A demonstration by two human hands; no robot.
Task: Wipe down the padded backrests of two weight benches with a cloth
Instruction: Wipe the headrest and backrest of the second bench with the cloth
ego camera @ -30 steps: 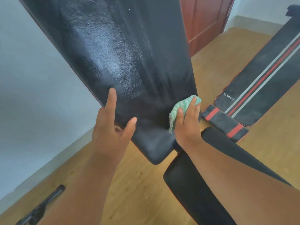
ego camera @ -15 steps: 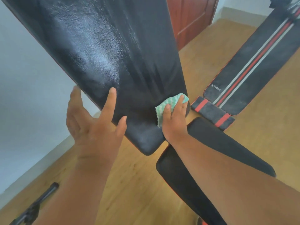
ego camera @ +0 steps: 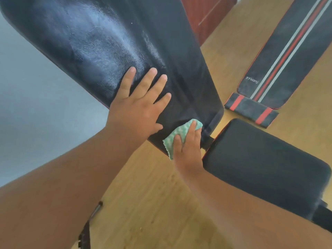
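Note:
A raised black padded backrest (ego camera: 100,44) fills the upper left, glossy and streaked. My left hand (ego camera: 138,108) lies flat on its lower part with the fingers spread. My right hand (ego camera: 186,146) presses a green and white cloth (ego camera: 179,133) against the backrest's bottom end, just above the gap to the black seat pad (ego camera: 265,166). A second bench's backrest (ego camera: 291,51), black with red and grey stripes, lies at the upper right, untouched.
Wooden floor (ego camera: 158,209) runs under both benches. A grey wall (ego camera: 36,112) is on the left and a red-brown door (ego camera: 203,13) at the top. A dark bar of the bench frame (ego camera: 88,229) lies near the bottom left. A small striped pad (ego camera: 251,109) sits below the second backrest.
My left hand has left the backrest's left edge and now lies flat on its face. My right hand with the cloth has slid down to the bottom end.

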